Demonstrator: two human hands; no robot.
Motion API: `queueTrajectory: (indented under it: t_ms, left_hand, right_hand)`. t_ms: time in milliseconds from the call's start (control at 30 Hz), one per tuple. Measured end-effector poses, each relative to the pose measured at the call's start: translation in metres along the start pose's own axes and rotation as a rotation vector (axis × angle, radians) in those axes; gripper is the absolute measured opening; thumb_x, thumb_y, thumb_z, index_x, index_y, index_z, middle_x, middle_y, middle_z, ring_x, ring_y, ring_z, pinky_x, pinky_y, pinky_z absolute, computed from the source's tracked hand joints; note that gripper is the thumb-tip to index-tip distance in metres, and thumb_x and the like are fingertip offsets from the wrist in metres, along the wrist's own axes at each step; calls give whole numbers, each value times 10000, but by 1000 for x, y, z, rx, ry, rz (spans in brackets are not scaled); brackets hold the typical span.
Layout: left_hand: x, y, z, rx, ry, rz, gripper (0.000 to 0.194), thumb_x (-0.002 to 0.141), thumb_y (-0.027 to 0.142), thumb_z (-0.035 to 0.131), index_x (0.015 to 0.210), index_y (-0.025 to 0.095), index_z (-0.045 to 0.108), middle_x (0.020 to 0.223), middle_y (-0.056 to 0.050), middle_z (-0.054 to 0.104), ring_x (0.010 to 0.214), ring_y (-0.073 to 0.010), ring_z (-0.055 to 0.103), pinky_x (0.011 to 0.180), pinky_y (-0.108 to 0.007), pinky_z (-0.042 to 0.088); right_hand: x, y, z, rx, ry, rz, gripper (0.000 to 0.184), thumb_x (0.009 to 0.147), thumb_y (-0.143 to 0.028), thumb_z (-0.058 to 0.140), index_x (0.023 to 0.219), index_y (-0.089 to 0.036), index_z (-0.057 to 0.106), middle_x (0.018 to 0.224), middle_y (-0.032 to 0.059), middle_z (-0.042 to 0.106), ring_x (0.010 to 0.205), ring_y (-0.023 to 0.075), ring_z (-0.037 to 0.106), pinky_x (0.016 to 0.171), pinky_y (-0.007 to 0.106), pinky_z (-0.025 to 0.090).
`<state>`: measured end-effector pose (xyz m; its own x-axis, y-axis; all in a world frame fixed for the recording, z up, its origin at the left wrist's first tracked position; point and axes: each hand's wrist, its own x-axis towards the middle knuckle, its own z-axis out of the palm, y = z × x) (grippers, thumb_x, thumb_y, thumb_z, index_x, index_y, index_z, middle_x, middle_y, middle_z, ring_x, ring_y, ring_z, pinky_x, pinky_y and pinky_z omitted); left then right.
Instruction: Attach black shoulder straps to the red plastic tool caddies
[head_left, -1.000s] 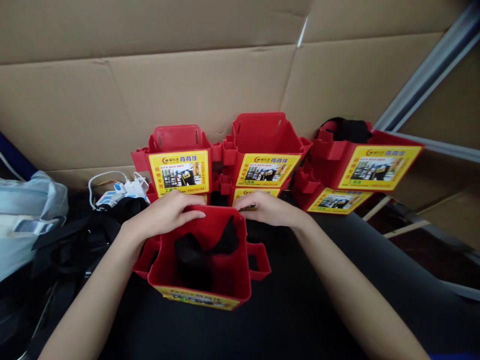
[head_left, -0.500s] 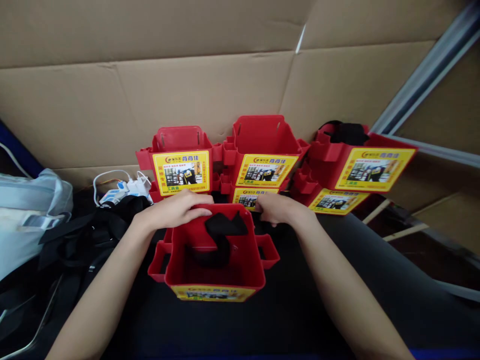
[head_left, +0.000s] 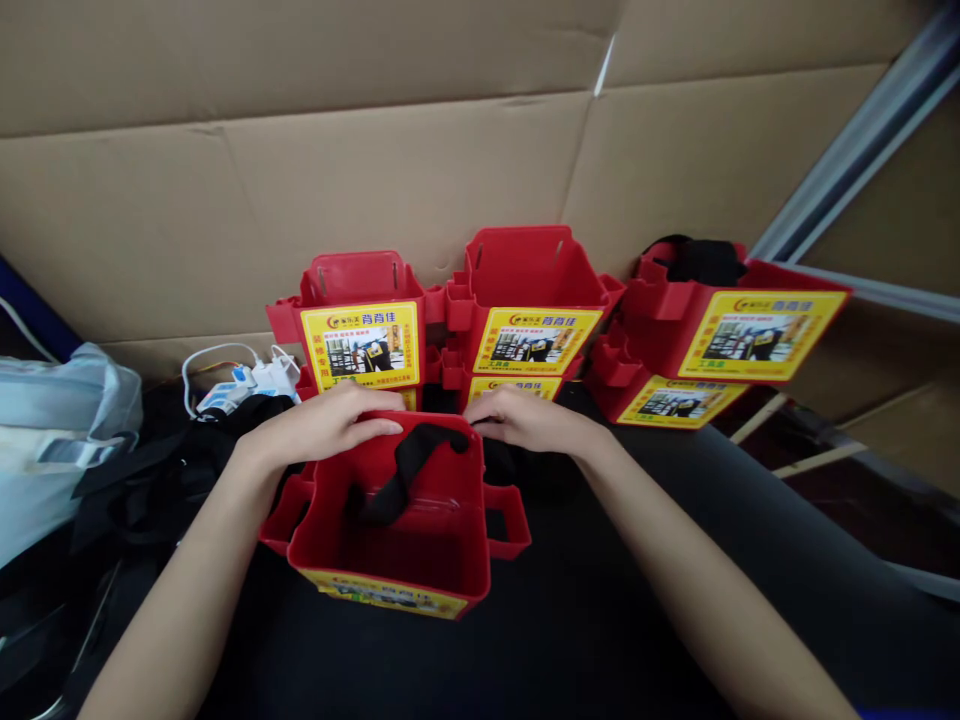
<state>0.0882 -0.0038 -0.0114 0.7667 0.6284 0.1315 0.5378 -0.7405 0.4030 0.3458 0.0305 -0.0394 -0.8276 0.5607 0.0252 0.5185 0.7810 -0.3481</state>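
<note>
A red plastic tool box (head_left: 390, 555) with a yellow label on its front stands before me, its open top towards me. My left hand (head_left: 341, 425) is closed over its back rim, thumb inside and fingers behind. A black webbing strap (head_left: 409, 470) lies curled inside and runs to the slot at the box's back right corner. Just behind that corner, my right hand (head_left: 517, 418) is closed on the strap; its fingertips are partly hidden by the back wall.
Along the cardboard wall (head_left: 405, 190) stand stacked red tool boxes (head_left: 532, 270), the right stack (head_left: 660, 310) with black webbing on top. At left lie more black straps (head_left: 157, 500), a white power strip (head_left: 255, 380) and a pale plastic bag (head_left: 67, 440). All rest on a black table (head_left: 600, 600).
My right hand drew back to the right, then returned to the box's back right corner. Inside, the strap shifted and now stretches to the slot. My left hand keeps holding the back rim.
</note>
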Motion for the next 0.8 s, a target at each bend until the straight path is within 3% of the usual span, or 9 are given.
queueTrajectory:
  t_ms: [100,167,467,533,633,700,733,800]
  left_hand:
    - [0,-1,-1,-6,7,16,258,893,345,385,816,156,544,751,-27,573,680,-134,523,638,-237,400]
    - [1,-2,-1,-8,7,25,258,891,351,387,804,158,535,738,-23,566,667,-131,518,629,-235,398]
    - [0,-1,2,23,15,39,244,896,339,386,812,158,526,768,-38,577,705,-146,546,658,-250,410]
    - [1,0,3,26,31,33,241,897,337,384,832,158,531,796,-46,593,724,-153,555,666,-256,413]
    - [1,0,4,17,40,32,245,901,333,372,856,159,538,833,-52,608,753,-158,562,685,-263,417]
    - [1,0,4,7,32,31,249,901,334,369,867,160,542,838,-50,610,763,-158,561,694,-264,419]
    - [1,0,4,7,31,29,249,900,337,371,870,159,544,840,-50,610,767,-158,560,696,-264,418]
    - [0,0,3,9,27,20,251,898,344,376,867,158,542,837,-48,605,759,-155,556,689,-261,415]
  right_hand:
    - [-7,22,2,-147,-151,317,113,741,-224,590,772,-159,677,737,22,658,732,163,596,653,228,421]
    - [-9,30,2,-201,-170,431,70,658,-198,652,709,-156,676,670,26,645,688,173,591,604,228,410]
    - [-4,14,-7,-270,-64,639,224,692,-148,598,895,-118,688,886,153,665,859,289,618,674,314,444]
    - [-6,5,-12,-244,-68,573,262,704,-157,607,957,-162,676,979,111,660,935,256,603,743,289,444]
    - [-6,-8,-16,-13,-60,202,316,772,-223,575,1085,-214,616,1108,23,628,1028,173,564,839,222,416]
    - [-3,-12,-14,162,-27,-35,274,838,-257,491,1065,-179,622,1075,22,644,991,153,581,843,218,416]
    - [0,-12,-12,204,-6,-98,267,857,-259,457,1025,-159,639,1039,29,657,957,152,595,834,223,421]
    - [5,-6,-8,162,55,-88,267,871,-248,431,971,-149,657,1006,35,668,924,148,607,835,222,417]
